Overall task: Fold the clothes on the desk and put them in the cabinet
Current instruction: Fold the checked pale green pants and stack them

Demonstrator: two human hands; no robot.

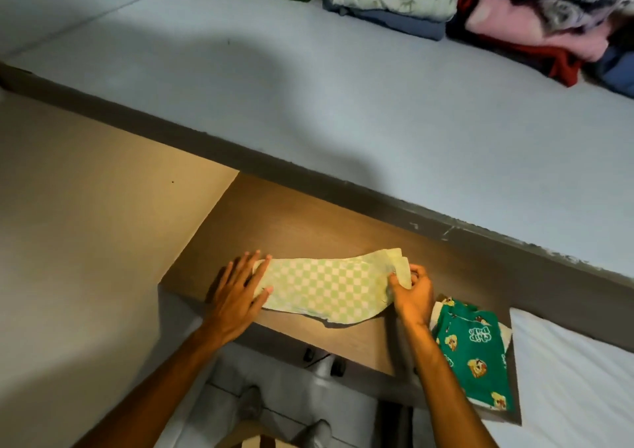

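Note:
A green-and-white checkered cloth lies flat on the brown wooden desk, near its front edge. My left hand rests flat with spread fingers on the cloth's left end. My right hand pinches the folded right end of the cloth between thumb and fingers. A folded dark green garment with cartoon prints lies on the desk to the right of my right hand.
Above the desk a pale blue shelf holds stacks of folded clothes at its far right. A beige wall closes the left side. A white surface adjoins the desk at right. Chair base and floor show below.

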